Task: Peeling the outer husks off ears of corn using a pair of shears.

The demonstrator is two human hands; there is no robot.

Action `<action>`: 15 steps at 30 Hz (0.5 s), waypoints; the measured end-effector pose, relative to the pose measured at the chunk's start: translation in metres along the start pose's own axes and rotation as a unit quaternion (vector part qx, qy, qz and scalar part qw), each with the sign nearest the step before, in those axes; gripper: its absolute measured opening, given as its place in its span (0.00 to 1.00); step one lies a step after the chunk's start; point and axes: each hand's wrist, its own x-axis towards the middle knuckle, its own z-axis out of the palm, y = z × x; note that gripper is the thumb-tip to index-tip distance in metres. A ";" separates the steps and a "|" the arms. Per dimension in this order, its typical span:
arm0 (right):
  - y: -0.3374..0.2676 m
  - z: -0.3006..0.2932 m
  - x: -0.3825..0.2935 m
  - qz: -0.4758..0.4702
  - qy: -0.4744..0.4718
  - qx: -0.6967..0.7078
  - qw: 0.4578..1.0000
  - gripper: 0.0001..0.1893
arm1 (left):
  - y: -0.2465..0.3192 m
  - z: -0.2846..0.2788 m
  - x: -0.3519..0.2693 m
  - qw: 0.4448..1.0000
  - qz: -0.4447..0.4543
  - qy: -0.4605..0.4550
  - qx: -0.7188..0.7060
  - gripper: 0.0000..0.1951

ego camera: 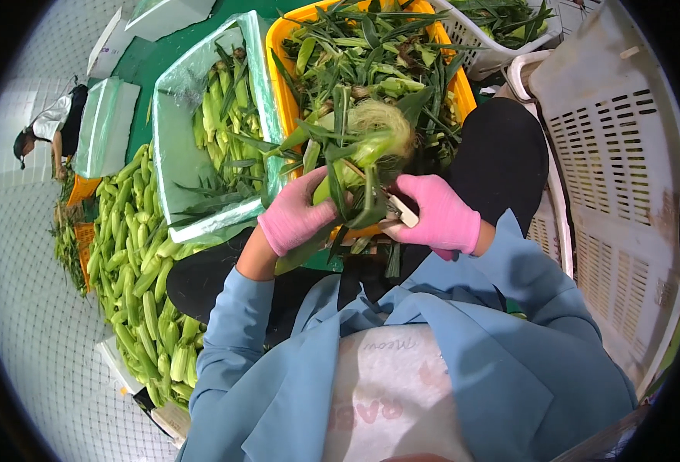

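Observation:
Both my hands wear pink knit gloves. My left hand (303, 207) grips an ear of corn (368, 151) in its green husk, with pale silk spilling from the far end. In my right hand (437, 215) is a small tool with a cream handle (402, 211), probably a knife; its blade is mostly hidden by husk leaves. The tool lies against the near part of the ear. Right beyond my hands, a yellow plastic crate (276, 75) is heaped with stripped husk leaves (368, 63).
Left of the crate, a foam box (172, 121) lined with green film holds trimmed corn. A large pile of corn ears (138, 254) lies farther left. White slatted baskets (611, 173) stand close on my right. A person (51, 124) bends over at the far left.

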 end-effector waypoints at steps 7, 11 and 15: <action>-0.008 -0.008 -0.021 0.217 -0.046 0.449 0.865 0.11 | -0.010 -0.005 -0.008 0.992 0.061 0.084 -0.068 0.35; -0.005 -0.005 -0.049 0.270 0.077 0.587 0.759 0.14 | -0.028 -0.014 0.000 0.958 0.177 0.189 0.122 0.27; 0.000 -0.013 -0.061 0.243 0.034 0.696 0.675 0.19 | -0.008 -0.025 0.011 0.834 0.207 0.261 -0.440 0.14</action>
